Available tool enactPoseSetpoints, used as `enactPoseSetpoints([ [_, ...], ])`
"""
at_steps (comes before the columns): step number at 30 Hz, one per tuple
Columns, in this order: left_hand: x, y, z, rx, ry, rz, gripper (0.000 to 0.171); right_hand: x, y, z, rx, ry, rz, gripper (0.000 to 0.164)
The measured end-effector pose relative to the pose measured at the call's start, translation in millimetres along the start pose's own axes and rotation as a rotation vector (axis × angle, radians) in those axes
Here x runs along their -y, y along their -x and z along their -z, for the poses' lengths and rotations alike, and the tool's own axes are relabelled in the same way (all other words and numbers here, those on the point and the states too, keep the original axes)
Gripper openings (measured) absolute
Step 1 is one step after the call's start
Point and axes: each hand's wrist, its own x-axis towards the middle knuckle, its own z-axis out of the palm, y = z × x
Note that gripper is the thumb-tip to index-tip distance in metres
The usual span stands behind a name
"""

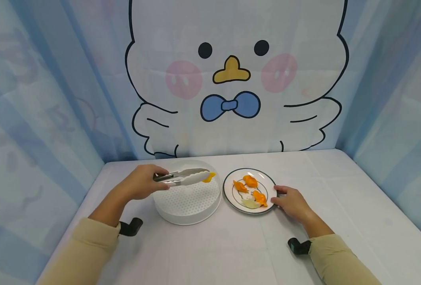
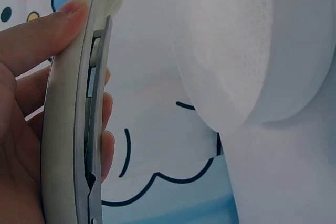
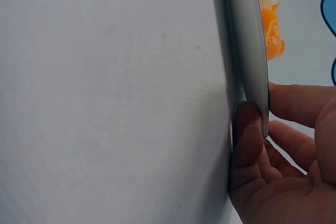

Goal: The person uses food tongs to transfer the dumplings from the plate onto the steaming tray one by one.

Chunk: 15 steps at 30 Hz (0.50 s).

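Observation:
My left hand (image 1: 141, 183) grips a pair of tongs (image 1: 188, 177), thumb on one arm and fingers on the other. The tongs' pale tips hold a small yellow dumpling-like piece (image 1: 209, 177) above a round white steamer tray (image 1: 185, 202) with a perforated base. To its right lies a white plate (image 1: 231, 196) with a dark rim. On it sit orange dumpling-like pieces (image 1: 250, 181) and a pale one (image 1: 250, 203). My right hand (image 1: 293, 202) pinches the plate's right edge; in the right wrist view the plate (image 3: 249, 51) sits between thumb and fingers.
A white cloth (image 1: 214, 253) covers the table. Behind it hangs a curtain (image 1: 231, 130) with a cartoon bird, and blue-white curtains (image 1: 28, 118) close off both sides. Black wrist devices (image 1: 132, 227) stick out from both sleeves.

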Motion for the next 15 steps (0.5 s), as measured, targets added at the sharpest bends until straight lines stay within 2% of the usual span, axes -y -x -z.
enactPoseSetpoints([
  [7, 18.2, 10.2, -1.2, -0.004, 0.038, 0.057, 0.049, 0.7, -0.7, 0.3, 0.000, 0.004, -0.010, 0.063],
  [15, 34.3, 18.2, -15.4, 0.036, 0.073, 0.085, 0.047, 0.6, -0.1, -0.2, 0.002, 0.010, -0.008, 0.062],
])
